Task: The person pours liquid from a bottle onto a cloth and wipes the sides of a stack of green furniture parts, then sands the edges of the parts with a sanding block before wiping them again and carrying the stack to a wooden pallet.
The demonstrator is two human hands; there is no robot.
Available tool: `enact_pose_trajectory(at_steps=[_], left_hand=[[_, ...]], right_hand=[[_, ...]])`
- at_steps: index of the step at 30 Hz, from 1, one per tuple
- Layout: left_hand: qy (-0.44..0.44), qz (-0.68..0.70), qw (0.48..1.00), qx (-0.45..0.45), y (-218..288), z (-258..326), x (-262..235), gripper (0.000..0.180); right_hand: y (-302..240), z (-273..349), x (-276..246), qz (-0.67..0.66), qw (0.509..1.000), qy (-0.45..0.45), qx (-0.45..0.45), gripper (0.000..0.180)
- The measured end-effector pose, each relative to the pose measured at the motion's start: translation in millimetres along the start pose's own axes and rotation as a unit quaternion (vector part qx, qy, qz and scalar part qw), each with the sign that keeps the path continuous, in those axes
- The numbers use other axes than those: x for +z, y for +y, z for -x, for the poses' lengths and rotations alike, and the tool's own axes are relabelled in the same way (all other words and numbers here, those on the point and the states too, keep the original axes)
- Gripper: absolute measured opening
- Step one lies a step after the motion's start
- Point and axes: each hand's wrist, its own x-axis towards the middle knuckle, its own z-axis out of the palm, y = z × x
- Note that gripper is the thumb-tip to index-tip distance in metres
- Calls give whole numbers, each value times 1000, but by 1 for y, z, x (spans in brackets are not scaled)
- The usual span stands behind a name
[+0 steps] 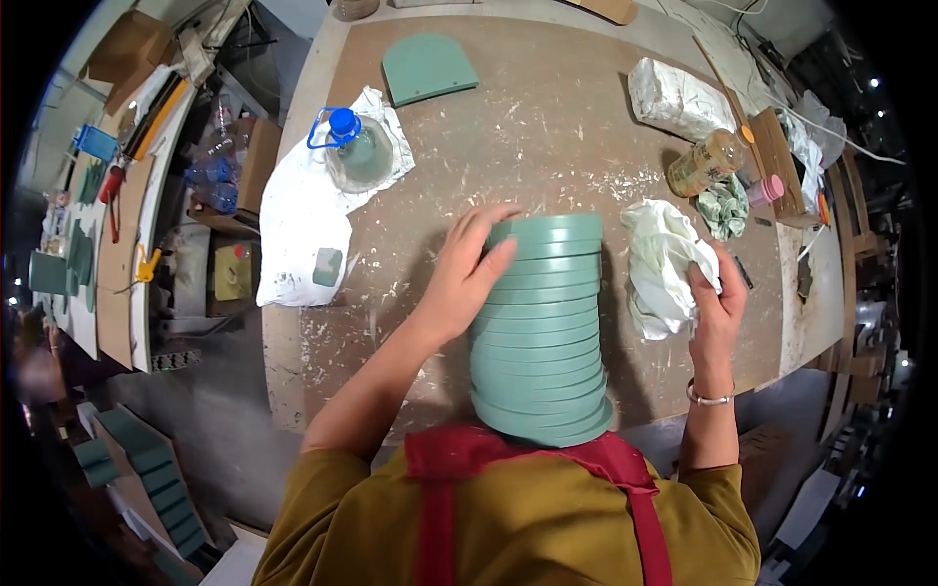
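Presently ours: stacked green panels (539, 337), at the surface's (547, 137) near edge, left hand (461, 273) parted against their far end; white cloth (662, 264), towards the right edge, pinched by our right hand (718, 308). We should brace evenly, cloth bunched.

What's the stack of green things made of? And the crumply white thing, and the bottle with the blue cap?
Green stack: maybe painted board or plastic; its smooth edges shine.
Crumpled white thing: probably cloth, soft-looking, bunched into loose folds.
Bottle: likely plastic, clear and see-through; its blue cap looks like solid-coloured plastic.
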Motion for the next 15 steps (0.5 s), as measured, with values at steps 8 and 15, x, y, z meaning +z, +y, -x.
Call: enact_pose_trajectory(at_steps=[8,15], left_hand=[[11,148,989,4,-25,14,12,53],[59,-21,997,39,-16,16,10,42]], right_hand=[[-78,-26,90,293,795,-357,-394,41],[-62,-27,73,323,751,-454,-353,36]])
